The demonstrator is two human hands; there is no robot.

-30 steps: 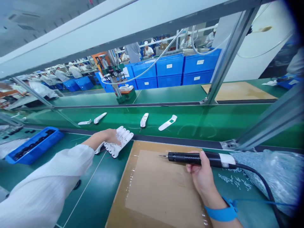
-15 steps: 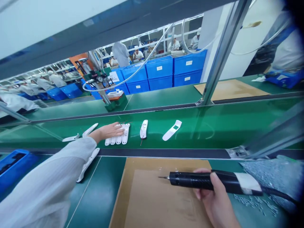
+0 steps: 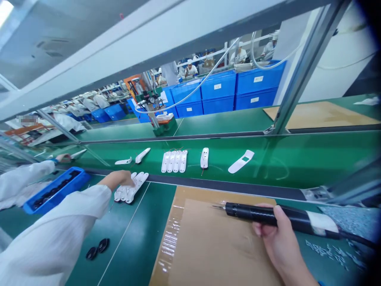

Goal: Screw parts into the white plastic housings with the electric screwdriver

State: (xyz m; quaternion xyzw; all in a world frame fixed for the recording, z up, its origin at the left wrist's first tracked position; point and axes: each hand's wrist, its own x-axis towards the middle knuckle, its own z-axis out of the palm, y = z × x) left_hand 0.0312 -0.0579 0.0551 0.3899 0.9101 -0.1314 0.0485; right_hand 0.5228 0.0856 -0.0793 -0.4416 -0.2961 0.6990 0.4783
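Observation:
My right hand [image 3: 279,234] is wrapped round a black electric screwdriver [image 3: 264,214], its bit pointing left above the brown cardboard [image 3: 220,246]. At the left, my left hand [image 3: 122,179] rests on a group of white plastic housings [image 3: 131,190] on the near table edge; its fingertips are partly hidden, so a grip cannot be made out. On the green belt beyond lie several white housings side by side [image 3: 174,161], a single housing with a wire [image 3: 204,158] and a flat white cover [image 3: 241,161]. Two more white pieces [image 3: 143,155] lie further left.
A blue bin [image 3: 56,190] of black parts stands at the left, with two black round parts [image 3: 97,249] nearer. Small screws [image 3: 327,251] lie at the right by a plastic bag [image 3: 354,222]. A co-worker's hand [image 3: 64,158] is at the far left. A metal post [image 3: 306,71] rises behind.
My left hand has moved off the row of housings on the belt, toward me and left, onto the group at the table edge. The view has turned left. The screwdriver is still in my right hand.

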